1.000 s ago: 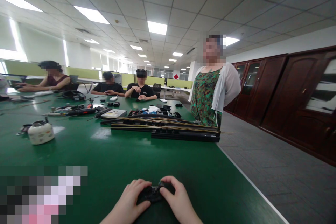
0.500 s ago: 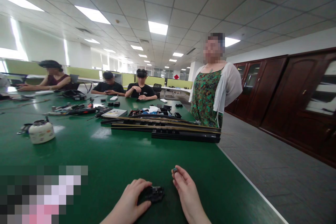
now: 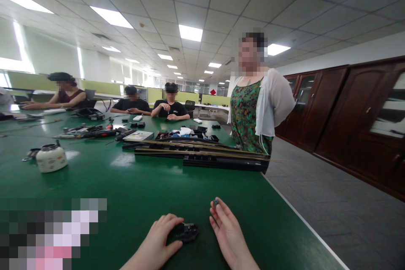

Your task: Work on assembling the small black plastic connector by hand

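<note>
My left hand (image 3: 164,236) is closed around the left side of a black plastic part (image 3: 187,233) lying on the green table (image 3: 126,206). Thumb and fingers grip its near and far edges, and some small fittings show along its top. To the right of it, my right hand (image 3: 227,225) is raised a little over the table. Between its thumb and fingertips it pinches a small grey-blue piece (image 3: 216,202), too small to name. The two hands are apart, with the small piece away from the black part.
Long black rails (image 3: 218,161) with thin brass-coloured rods lie across the table ahead. A cream pot (image 3: 51,158) stands at the left, near hand tools (image 3: 95,132). Several people sit at the far side. A person in a white cardigan (image 3: 274,97) stands beyond the table's right edge.
My right hand has shifted slightly right and up and turned the small piece in its fingertips. The left hand stays on the black part. The standing person has leaned a little.
</note>
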`<state>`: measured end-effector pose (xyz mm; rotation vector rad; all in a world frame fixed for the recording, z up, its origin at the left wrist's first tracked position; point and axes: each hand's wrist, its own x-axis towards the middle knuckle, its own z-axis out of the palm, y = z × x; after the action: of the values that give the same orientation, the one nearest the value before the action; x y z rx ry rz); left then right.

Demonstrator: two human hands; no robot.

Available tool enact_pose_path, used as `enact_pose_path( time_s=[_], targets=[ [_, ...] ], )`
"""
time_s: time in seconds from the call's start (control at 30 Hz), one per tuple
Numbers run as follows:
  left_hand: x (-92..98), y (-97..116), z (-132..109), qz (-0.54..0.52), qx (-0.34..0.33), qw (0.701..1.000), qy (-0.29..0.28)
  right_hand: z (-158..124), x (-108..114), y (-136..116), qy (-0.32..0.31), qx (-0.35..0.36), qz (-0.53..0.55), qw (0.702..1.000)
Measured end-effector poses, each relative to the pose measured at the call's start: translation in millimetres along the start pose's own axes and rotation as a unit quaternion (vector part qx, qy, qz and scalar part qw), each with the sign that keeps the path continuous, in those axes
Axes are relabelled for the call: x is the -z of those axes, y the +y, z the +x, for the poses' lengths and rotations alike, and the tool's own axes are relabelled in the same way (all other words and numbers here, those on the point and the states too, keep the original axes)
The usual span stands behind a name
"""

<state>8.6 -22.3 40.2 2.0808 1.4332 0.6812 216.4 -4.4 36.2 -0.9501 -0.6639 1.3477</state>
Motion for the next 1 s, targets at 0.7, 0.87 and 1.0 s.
enact_pose_path(
  time_s=[0.7, 0.87, 1.0],
  targets=[
    [-2.0, -0.4, 0.2, 0.014, -0.004, 1.0, -0.002, -20.9, -13.1, 6.3, -0.16, 0.179, -0.414, 0.878],
    [-2.7, -2.7, 0.3, 0.012, -0.014, 1.0, -0.001, -22.7, -17.9, 7.0, -0.21, 0.189, -0.518, 0.807],
    [-3.2, -4.3, 0.6, 0.003, -0.01, 1.0, 0.002, -23.0, -21.4, 8.6, -0.212, 0.187, -0.557, 0.781]
  ],
)
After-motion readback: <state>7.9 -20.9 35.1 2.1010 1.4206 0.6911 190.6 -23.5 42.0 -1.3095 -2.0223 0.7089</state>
